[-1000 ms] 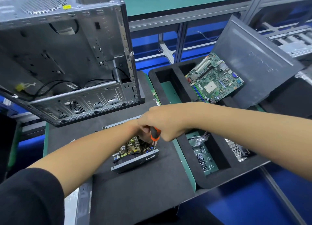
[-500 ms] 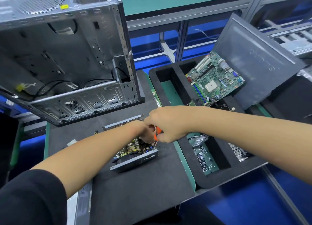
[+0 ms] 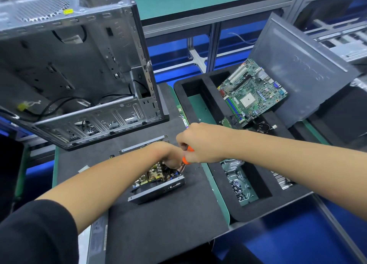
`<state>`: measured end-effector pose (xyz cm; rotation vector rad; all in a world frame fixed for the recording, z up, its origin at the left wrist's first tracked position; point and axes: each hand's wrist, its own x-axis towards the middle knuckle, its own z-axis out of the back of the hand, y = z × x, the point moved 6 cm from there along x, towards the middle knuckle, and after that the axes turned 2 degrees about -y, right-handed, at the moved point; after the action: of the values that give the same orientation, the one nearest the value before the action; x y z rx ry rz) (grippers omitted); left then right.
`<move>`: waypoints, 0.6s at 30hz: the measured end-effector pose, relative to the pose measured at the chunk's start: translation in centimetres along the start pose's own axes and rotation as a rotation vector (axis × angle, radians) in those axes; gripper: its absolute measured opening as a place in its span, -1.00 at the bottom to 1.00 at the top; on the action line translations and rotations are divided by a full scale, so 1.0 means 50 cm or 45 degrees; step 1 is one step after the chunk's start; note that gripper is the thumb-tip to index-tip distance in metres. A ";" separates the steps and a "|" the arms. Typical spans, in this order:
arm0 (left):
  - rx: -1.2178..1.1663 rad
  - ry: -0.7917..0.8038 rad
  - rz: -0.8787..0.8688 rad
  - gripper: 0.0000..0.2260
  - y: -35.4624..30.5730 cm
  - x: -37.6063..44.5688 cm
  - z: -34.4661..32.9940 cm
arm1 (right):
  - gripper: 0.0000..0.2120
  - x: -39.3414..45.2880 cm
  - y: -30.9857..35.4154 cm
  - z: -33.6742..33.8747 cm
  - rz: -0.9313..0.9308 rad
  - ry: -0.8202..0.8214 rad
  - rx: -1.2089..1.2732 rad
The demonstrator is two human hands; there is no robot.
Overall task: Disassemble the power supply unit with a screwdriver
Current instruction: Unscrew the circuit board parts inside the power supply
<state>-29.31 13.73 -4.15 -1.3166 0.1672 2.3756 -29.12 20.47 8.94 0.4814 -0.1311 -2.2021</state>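
Observation:
The opened power supply unit (image 3: 156,186) lies on the dark mat, its circuit board and wires exposed inside a grey metal tray. My right hand (image 3: 200,142) is closed around an orange-handled screwdriver (image 3: 186,158), whose shaft points down into the unit's far right corner. My left hand (image 3: 168,154) reaches into the unit beside the screwdriver, fingers curled down among the components; what they touch is hidden by my right hand.
An empty computer case (image 3: 75,69) stands open at the back left. A black foam tray (image 3: 248,208) on the right holds a motherboard (image 3: 252,93), small parts and a grey side panel (image 3: 297,71). A flat metal cover (image 3: 95,238) lies at the mat's near left edge.
My right hand has shifted slightly up and away with the screwdriver, staying over the unit's corner. My left hand has stayed inside the unit.

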 end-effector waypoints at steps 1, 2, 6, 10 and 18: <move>-0.017 -0.024 -0.035 -0.75 0.001 0.007 -0.002 | -0.92 0.000 -0.001 0.000 0.014 -0.013 0.004; -0.008 -0.013 -0.060 -0.71 0.000 0.006 -0.004 | -0.92 0.000 -0.001 0.000 0.029 -0.023 0.004; -0.005 -0.028 -0.137 -0.70 -0.004 0.011 -0.007 | -0.92 -0.001 -0.003 -0.001 0.055 -0.033 0.007; -0.212 -0.054 -0.229 -0.70 -0.007 0.009 -0.004 | -0.92 -0.001 -0.006 0.004 0.049 -0.036 0.017; -0.390 -0.124 -0.281 -0.67 0.001 0.010 -0.003 | -0.87 0.002 -0.014 0.019 0.063 -0.081 0.040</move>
<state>-29.43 13.80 -4.63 -1.2695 -0.3662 2.3310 -30.04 20.77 9.64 0.4215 -0.2092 -2.1706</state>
